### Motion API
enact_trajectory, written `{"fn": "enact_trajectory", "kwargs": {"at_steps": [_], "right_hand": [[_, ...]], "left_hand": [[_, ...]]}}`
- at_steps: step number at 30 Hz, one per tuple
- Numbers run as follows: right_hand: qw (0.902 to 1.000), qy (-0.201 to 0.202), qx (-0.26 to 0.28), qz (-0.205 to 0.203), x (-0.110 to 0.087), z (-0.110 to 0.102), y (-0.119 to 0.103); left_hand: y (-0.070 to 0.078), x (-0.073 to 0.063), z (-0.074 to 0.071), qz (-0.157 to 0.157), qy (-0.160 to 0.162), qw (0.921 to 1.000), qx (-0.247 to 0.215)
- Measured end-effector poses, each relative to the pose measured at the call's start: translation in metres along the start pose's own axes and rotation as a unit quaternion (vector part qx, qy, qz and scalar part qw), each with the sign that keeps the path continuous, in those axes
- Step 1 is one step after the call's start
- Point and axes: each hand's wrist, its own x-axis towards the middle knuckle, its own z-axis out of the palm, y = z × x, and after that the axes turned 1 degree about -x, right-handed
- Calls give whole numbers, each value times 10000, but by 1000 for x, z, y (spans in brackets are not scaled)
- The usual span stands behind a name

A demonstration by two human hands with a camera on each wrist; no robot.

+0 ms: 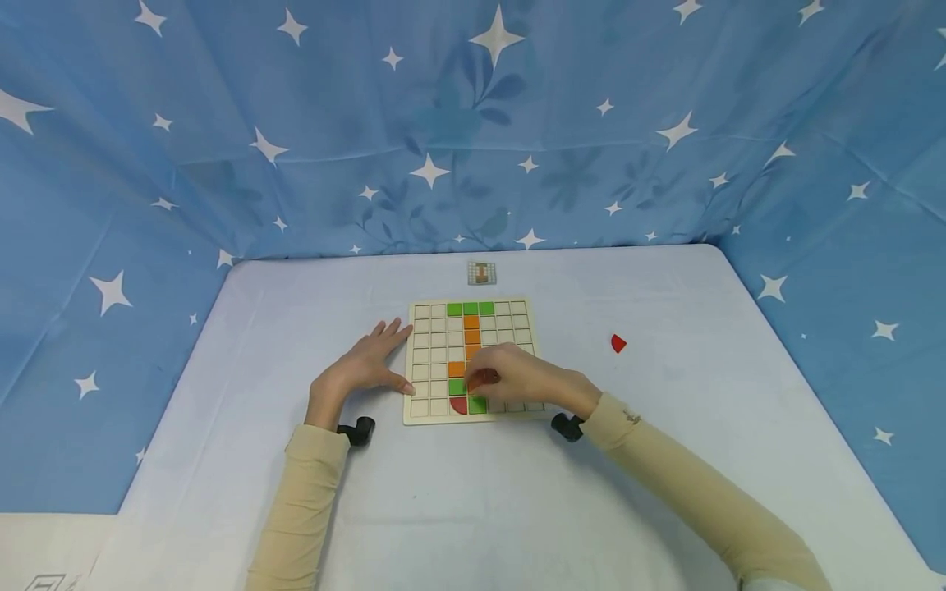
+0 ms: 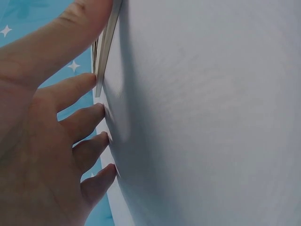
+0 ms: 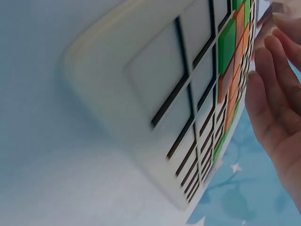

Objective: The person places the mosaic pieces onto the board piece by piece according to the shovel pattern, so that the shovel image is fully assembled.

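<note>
A cream grid board (image 1: 429, 418) lies on the table with green, orange and red pieces in its cells. My right hand (image 1: 517, 373) is over its lower middle, thumb and forefinger pinching an orange square tile (image 3: 225, 84) at the board's surface; the fingers partly hide it in the head view. Close by are a green tile (image 1: 477, 405), a red quarter-round piece (image 1: 459, 405) and another green tile (image 1: 456, 387). My left hand (image 1: 367, 361) spreads beside the board's left edge, its thumb touching that edge and its other fingertips (image 2: 96, 110) resting near or on the tabletop.
Behind the board lies a small pattern card (image 1: 482, 273). A loose red quarter-round piece (image 1: 618, 343) is on the table (image 1: 665, 304) to the right. Blue star-printed cloth (image 1: 414, 107) hangs around the back and sides. A dark wrist camera (image 1: 567, 427) hangs at the right wrist.
</note>
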Motion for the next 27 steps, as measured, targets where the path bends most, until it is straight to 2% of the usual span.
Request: {"fn": "enact_trajectory", "kwargs": {"at_steps": [14,27], "right_hand": [[9946,741,234,687,-38,-19,27],[9837,1239,-130,1298,-73,-34,52]], "left_hand": [[-1,-2,-1,-71,37,10000,-27],[-1,0,1,-80,31,10000,27]]}}
